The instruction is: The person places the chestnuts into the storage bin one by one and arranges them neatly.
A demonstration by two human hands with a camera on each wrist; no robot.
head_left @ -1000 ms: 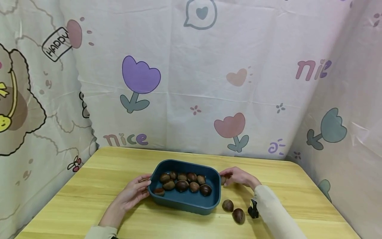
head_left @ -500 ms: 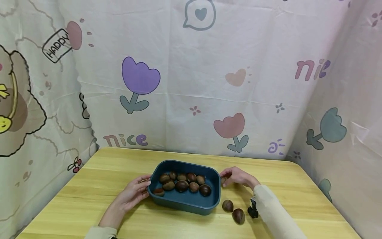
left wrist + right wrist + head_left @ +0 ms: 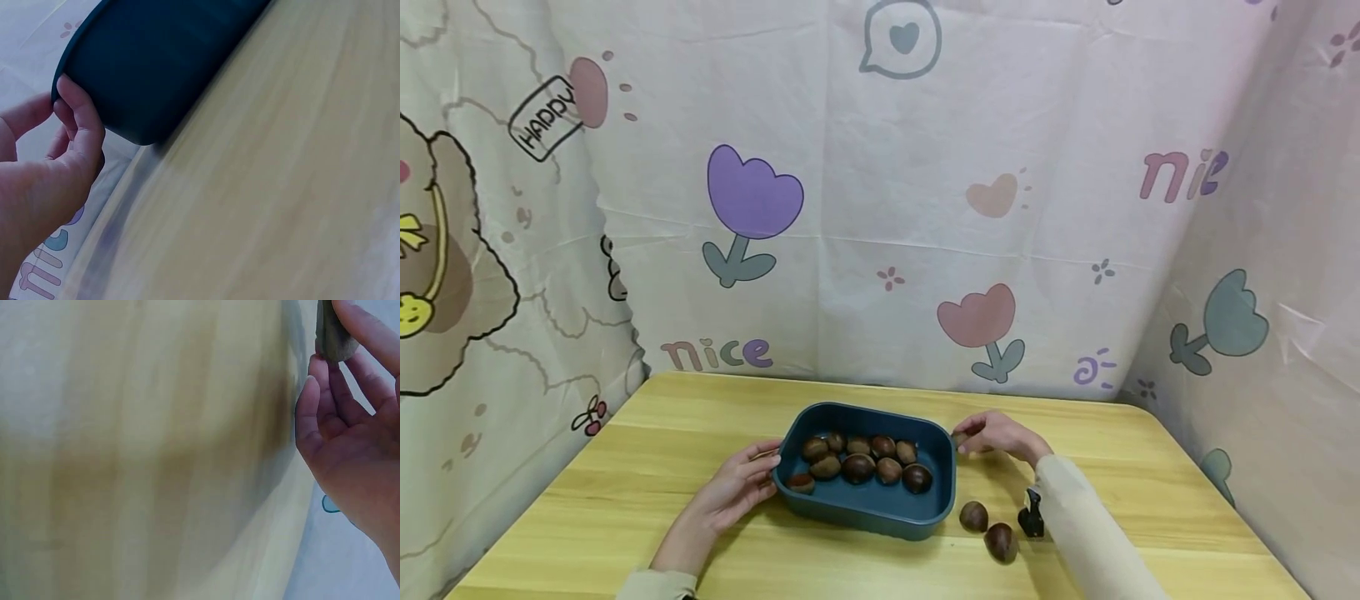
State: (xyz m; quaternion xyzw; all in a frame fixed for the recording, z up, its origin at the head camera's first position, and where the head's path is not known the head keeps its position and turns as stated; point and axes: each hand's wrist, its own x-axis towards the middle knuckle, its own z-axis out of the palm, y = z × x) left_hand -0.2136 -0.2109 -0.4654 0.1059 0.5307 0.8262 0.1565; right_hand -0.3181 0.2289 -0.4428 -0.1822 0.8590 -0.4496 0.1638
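A dark blue rectangular box [image 3: 865, 510] holds several brown chestnuts [image 3: 858, 468], mostly toward its far and left sides. My left hand [image 3: 733, 490] grips the box's left end, fingers curled at the rim; the left wrist view shows fingertips [image 3: 70, 94] against the dark outer wall. Just beyond the box's right end, my right hand [image 3: 997, 435] pinches a chestnut [image 3: 334, 334] between thumb and fingers, beside the rim in the head view. Two loose chestnuts, one nearer the box [image 3: 973, 517] and one closer to me [image 3: 1002, 542], lie on the table.
The pale wooden table [image 3: 700, 417] ends at a printed cloth backdrop [image 3: 865, 208] behind and at both sides. A small black device [image 3: 1032, 514] is at the right wrist, near the loose chestnuts.
My right hand has risen slightly and moved a little away from me, with the pinched chestnut. The left hand and the box stay in place.
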